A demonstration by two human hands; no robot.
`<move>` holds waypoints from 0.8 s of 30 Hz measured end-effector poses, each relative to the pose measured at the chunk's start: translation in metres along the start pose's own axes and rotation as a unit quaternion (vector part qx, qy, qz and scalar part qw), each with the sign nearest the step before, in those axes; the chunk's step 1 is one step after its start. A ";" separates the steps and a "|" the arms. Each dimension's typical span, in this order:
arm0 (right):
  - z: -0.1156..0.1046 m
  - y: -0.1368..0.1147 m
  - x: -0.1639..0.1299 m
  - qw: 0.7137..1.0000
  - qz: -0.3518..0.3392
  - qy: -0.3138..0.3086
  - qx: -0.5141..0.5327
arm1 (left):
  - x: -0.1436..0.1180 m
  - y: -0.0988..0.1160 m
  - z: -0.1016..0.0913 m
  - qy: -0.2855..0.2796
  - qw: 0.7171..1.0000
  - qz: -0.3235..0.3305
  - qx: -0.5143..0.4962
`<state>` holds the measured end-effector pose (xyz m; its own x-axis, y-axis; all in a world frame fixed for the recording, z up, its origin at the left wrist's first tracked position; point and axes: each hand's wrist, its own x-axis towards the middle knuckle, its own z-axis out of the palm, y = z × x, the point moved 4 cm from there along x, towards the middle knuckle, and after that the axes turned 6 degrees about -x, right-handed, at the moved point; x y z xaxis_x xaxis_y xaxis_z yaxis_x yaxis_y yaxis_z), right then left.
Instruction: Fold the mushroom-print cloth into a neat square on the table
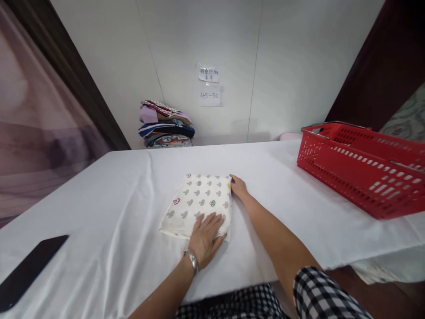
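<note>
A folded white cloth (197, 199) printed with small grey, green and red shapes lies in the middle of the white-covered table (116, 190). My left hand (205, 239), with a silver bracelet at the wrist, rests flat with spread fingers on the cloth's near right corner. My right hand (238, 187) touches the cloth's far right corner, fingers curled at its edge. Whether those fingers pinch the fabric cannot be made out.
A red plastic basket (361, 170) with metal handles stands at the right side of the table. A dark phone (28, 270) lies near the front left edge. A pile of folded clothes (166, 125) sits at the back by the wall, under two paper notes (209, 86).
</note>
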<state>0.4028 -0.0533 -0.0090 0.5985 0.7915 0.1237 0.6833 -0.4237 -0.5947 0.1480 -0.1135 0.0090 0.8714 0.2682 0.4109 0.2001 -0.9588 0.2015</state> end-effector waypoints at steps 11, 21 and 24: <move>-0.005 0.000 0.014 0.999 -0.042 0.006 -0.020 | 0.000 0.002 0.002 0.013 1.000 -0.014 -0.011; -0.003 0.001 0.007 0.999 -0.030 0.011 -0.008 | 0.002 0.004 0.004 -0.008 0.997 -0.045 -0.054; -0.003 0.003 -0.002 1.000 -0.010 0.004 0.008 | 0.001 0.004 0.006 -0.013 0.997 -0.050 -0.056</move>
<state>0.4047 -0.0576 -0.0088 0.5877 0.7966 0.1416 0.6882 -0.4001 -0.6052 0.1525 -0.1175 0.0055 0.8615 0.3578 0.3602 0.2367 -0.9107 0.3385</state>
